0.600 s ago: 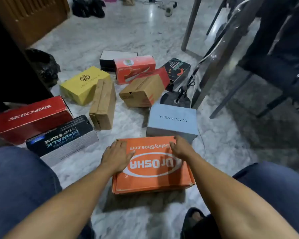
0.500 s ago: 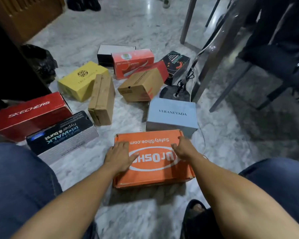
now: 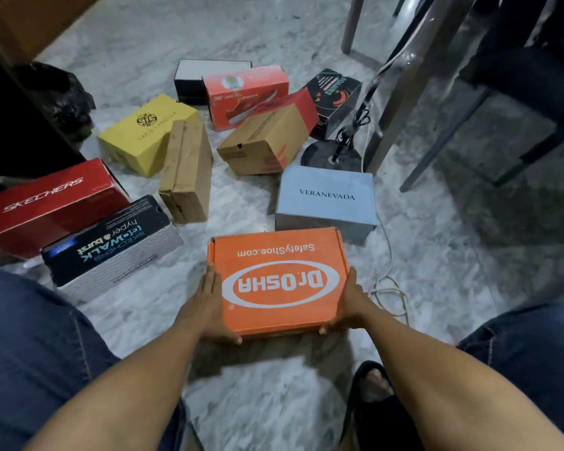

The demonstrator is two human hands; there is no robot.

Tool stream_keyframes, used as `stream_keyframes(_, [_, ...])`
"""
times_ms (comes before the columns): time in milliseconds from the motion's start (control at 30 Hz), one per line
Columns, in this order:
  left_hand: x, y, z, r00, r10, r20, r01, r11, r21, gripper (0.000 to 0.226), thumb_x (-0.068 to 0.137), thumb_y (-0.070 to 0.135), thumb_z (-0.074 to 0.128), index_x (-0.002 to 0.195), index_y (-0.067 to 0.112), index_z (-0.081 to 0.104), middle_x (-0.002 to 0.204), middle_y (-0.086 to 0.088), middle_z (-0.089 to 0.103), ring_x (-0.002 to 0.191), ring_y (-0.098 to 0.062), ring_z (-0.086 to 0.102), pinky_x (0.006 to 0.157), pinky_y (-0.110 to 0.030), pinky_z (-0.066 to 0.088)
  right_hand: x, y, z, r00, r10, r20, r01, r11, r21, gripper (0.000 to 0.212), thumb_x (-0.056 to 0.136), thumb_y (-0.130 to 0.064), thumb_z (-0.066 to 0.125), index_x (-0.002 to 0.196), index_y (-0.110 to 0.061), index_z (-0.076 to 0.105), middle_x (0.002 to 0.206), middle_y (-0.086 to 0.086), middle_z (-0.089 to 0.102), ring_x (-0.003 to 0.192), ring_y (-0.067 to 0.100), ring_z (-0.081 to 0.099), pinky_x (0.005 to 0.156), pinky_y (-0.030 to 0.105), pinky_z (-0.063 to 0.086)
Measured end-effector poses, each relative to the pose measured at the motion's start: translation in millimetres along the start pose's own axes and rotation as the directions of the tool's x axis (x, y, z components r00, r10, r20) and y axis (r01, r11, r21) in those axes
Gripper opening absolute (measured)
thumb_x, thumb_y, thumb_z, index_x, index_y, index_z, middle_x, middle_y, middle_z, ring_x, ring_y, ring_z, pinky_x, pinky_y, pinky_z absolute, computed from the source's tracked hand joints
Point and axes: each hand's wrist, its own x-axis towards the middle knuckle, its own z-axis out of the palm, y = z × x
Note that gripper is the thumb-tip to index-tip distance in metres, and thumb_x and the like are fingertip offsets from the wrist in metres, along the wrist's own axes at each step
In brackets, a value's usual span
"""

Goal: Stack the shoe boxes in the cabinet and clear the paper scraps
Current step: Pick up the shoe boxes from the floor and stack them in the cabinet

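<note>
Now | left grip (image 3: pixel 205 307), right grip (image 3: pixel 352 307) clamped on orange box (image 3: pixel 277 281) sides | blue box (image 3: pixel 326 196) near far edge

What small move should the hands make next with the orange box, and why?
Probably lift it straight up: the left hand and right hand hold opposite sides of the orange box, and the blue box sits close behind it.

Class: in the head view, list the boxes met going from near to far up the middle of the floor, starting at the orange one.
orange Dr.Osha box → blue Veranevada box → brown carton → red shoe-picture box → black-and-white box
</note>
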Motion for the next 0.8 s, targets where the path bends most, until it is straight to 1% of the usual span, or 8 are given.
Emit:
stream_keyframes(167, [-0.7,-22.8,7.5,0.994,-0.047,-0.096,0.031,0.986,-0.166,0.157,0.059,0.070,0.081,0.137,0.020,-0.047,0.154,-0.005,-0.044,0.153,-0.029,-0.004,0.114,-0.046,0.035,22.5,-1.7,13.4,0.982,-0.180,-0.051,0.181,0.983,0.011,0.182,0.013,-0.066,0.092,0.141,-0.041,-0.035,0.151,0.012,0.033,0.139,0.034,0.040,0.105,0.056,0.045])
stream_keyframes(267, [-0.5,-33.8,10.6,0.990,-0.090,-0.111,0.061,0.969,-0.239,0.152,0.064,0.069,0.079,0.143,0.022,-0.042,0.159,-0.006,-0.034,0.153,-0.032,0.008,0.111,-0.045,0.040,7.3,-19.6,12.6,0.957,-0.274,-0.098,0.277,0.961,0.015,0.173,0.023,-0.067,0.093,0.144,-0.042,-0.029,0.148,0.007,0.040,0.136,0.030,0.045,0.105,0.052,0.046])
stream_keyframes(367, [-0.1,-43.6,12.8,0.984,-0.134,-0.120,0.080,0.924,-0.373,0.154,0.052,0.081,0.075,0.145,0.033,-0.038,0.167,-0.006,0.003,0.147,-0.034,0.029,0.108,-0.050,0.043,-3.8,-26.3,11.7,0.940,-0.327,-0.099,0.333,0.942,0.053,0.160,0.043,-0.046,0.098,0.153,-0.028,-0.017,0.138,-0.010,0.045,0.125,0.012,0.046,0.101,0.031,0.041])
stream_keyframes(467, [-0.8,-47.5,15.6,0.984,-0.170,-0.060,0.126,0.886,-0.446,0.153,0.053,0.080,0.076,0.136,0.039,-0.046,0.156,-0.007,0.040,0.134,-0.033,0.049,0.104,-0.048,0.046,-0.1,-20.3,14.9,0.961,-0.255,-0.111,0.270,0.952,0.147,0.163,0.044,-0.039,0.100,0.154,-0.028,-0.020,0.147,-0.003,0.046,0.133,0.022,0.048,0.104,0.037,0.042])
stream_keyframes(533, [-2.4,-44.0,12.7,0.980,-0.189,-0.057,0.144,0.881,-0.451,0.155,0.055,0.077,0.078,0.137,0.035,-0.047,0.154,-0.007,0.043,0.134,-0.033,0.049,0.104,-0.046,0.046,-1.8,-18.8,17.1,0.967,-0.230,-0.110,0.245,0.956,0.161,0.163,0.042,-0.040,0.100,0.154,-0.033,-0.017,0.146,0.000,0.047,0.132,0.027,0.049,0.103,0.041,0.044])
stream_keyframes(633, [-7.3,-40.2,6.8,0.978,-0.201,-0.062,0.152,0.879,-0.453,0.157,0.051,0.080,0.078,0.145,0.031,-0.038,0.155,-0.007,0.042,0.135,-0.034,0.048,0.104,-0.044,0.046,-3.7,-19.4,14.2,0.955,-0.268,-0.128,0.286,0.946,0.150,0.146,0.038,-0.047,0.100,0.151,-0.042,0.007,0.134,-0.011,0.055,0.123,0.022,0.056,0.098,0.041,0.050])
stream_keyframes(700, [-16.2,-39.3,1.7,0.971,-0.211,-0.113,0.142,0.887,-0.439,0.157,0.044,0.086,0.075,0.149,0.033,-0.029,0.151,-0.006,0.047,0.130,-0.033,0.054,0.100,-0.044,0.049,-8.1,-21.9,11.7,0.938,-0.317,-0.141,0.335,0.933,0.131,0.128,0.040,-0.051,0.098,0.140,-0.050,0.019,0.124,-0.018,0.057,0.117,0.017,0.059,0.095,0.038,0.052])
stream_keyframes(800, [-32.1,-38.4,-4.8,0.950,-0.215,-0.228,0.089,0.882,-0.463,0.153,0.042,0.082,0.079,0.152,0.035,-0.017,0.148,-0.006,0.051,0.127,-0.034,0.056,0.099,-0.045,0.051,-18.7,-31.0,7.9,0.914,-0.366,-0.176,0.390,0.910,0.137,0.120,0.039,-0.059,0.096,0.134,-0.055,0.024,0.124,-0.020,0.059,0.116,0.014,0.060,0.098,0.040,0.053])
